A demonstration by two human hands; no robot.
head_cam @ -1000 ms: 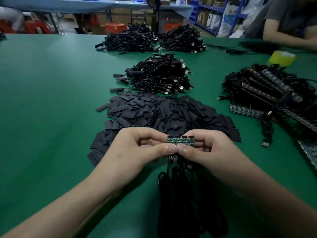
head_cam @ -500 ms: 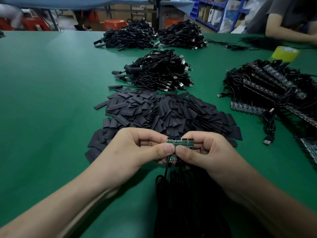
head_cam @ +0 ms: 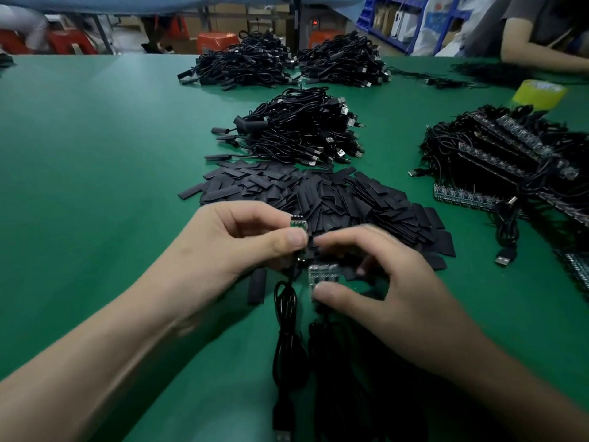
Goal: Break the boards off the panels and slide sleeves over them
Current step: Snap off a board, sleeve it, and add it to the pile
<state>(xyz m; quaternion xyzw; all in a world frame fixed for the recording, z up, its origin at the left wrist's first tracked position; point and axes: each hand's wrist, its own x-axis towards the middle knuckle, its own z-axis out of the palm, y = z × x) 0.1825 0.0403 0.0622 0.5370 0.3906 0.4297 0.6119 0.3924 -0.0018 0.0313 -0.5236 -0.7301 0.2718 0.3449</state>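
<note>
My left hand (head_cam: 242,240) pinches a single small green board (head_cam: 298,225) between thumb and forefinger; its black cable (head_cam: 287,320) hangs down toward me. My right hand (head_cam: 379,282) sits lower and to the right, pinching the rest of the green panel strip (head_cam: 323,274), which looks blurred. More cables trail from that strip toward the near edge. A heap of flat black sleeves (head_cam: 318,196) lies just beyond both hands on the green table (head_cam: 95,186).
A pile of black USB cables (head_cam: 296,129) sits behind the sleeves, with two more piles (head_cam: 280,63) farther back. At the right lies a heap of uncut panels with cables (head_cam: 510,161) and a yellow tape roll (head_cam: 538,94). Another person's arm (head_cam: 541,59) rests at the far right.
The panel held level between both hands has come apart: my left hand keeps one board up, and my right hand has dropped lower with the remaining strip.
</note>
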